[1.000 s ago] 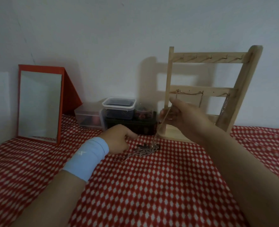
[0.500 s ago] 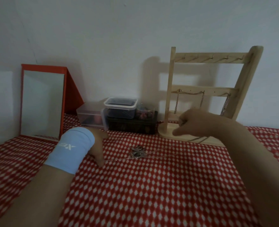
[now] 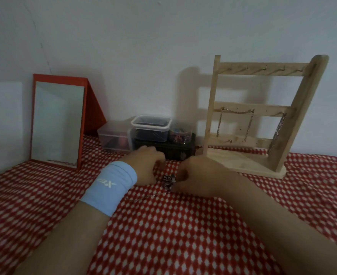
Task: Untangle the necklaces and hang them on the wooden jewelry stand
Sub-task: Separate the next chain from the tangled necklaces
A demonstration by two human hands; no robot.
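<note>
The left hand (image 3: pixel 145 165), with a light blue wristband (image 3: pixel 109 187) on its wrist, rests just left of frame centre on the red-and-white patterned cloth (image 3: pixel 163 235), fingers curled downward; whether it pinches anything cannot be told. The right hand (image 3: pixel 199 175) lies just beside it, fingers bent toward a small tangled necklace clump (image 3: pixel 168 180) between the two hands, seemingly touching it, though the grip is unclear. A thin chain (image 3: pixel 143 198) trails from the clump toward lower left. At right stands the wooden jewelry stand (image 3: pixel 262 116), with chains hanging from its middle bar. A red-framed mirror (image 3: pixel 58 122) leans at left, and plastic containers (image 3: pixel 150 128) sit against the wall behind the hands.
</note>
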